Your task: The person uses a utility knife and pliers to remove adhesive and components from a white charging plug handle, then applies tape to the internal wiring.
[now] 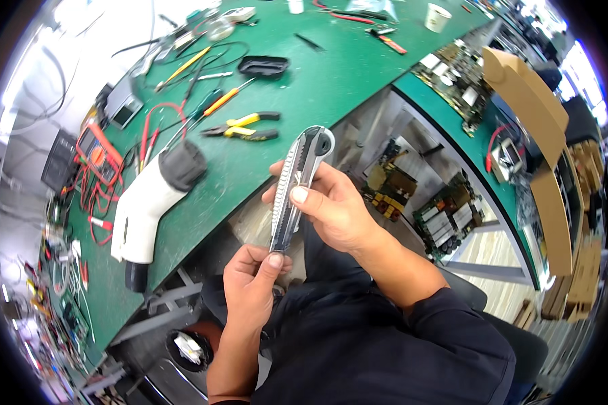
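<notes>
From afar, I have the left hand (pixel 251 287) and right hand (pixel 338 208) with fingers grasping the grey utility knife (pixel 287 181) above the lap (pixel 327 263), near the bench (pixel 233 169) — already in hand, I judge, its handling unfinished.

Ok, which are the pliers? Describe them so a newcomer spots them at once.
On the green table, find the bent white device with the dark grey head. The pliers lie above and to its right in the picture, just past an orange-handled tool. Their two spread handles, yellow with black ends, set them apart from that tool's single straight handle.
</notes>
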A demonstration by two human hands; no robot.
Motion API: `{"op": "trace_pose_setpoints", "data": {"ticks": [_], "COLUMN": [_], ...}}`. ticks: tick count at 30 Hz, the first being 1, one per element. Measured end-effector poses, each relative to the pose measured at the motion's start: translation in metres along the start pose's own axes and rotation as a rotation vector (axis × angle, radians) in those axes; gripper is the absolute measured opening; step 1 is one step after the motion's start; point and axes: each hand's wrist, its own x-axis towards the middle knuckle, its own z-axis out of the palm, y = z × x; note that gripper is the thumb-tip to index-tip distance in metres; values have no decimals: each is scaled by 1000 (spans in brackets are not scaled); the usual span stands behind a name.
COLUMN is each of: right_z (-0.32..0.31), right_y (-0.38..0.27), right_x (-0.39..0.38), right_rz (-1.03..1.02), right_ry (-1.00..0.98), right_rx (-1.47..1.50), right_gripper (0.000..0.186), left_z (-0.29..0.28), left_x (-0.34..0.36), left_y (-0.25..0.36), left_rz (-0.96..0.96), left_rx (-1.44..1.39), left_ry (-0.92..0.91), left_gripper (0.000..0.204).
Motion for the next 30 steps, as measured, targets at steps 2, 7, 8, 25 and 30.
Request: {"op": "trace_pose_setpoints", "data": {"ticks": [2,7,8,25,30], "right_z": [6,47,52,153,185], "right_y": [3,25,28,99,116], "right_x": [-2,21,22,44,55], "right_rz": [16,51,63,133,-92], "right_ry": [-17,-83,-87,-250,-226], "right_rx": [19,29,24,272,129], "right_gripper": [47,42,42,27,26], "left_z": [3,-41,-45,-126,-173], "left_x": [-11,-15,-17,-63,-69], "left_y": [-3,10,9,17,38], "left_rz": [0,34,37,107,617], "left_rx": [-16,-41,-56,43,779], "left_ry": [53,108,122,235,675], "left_gripper": [20,19,19,17,27]}}
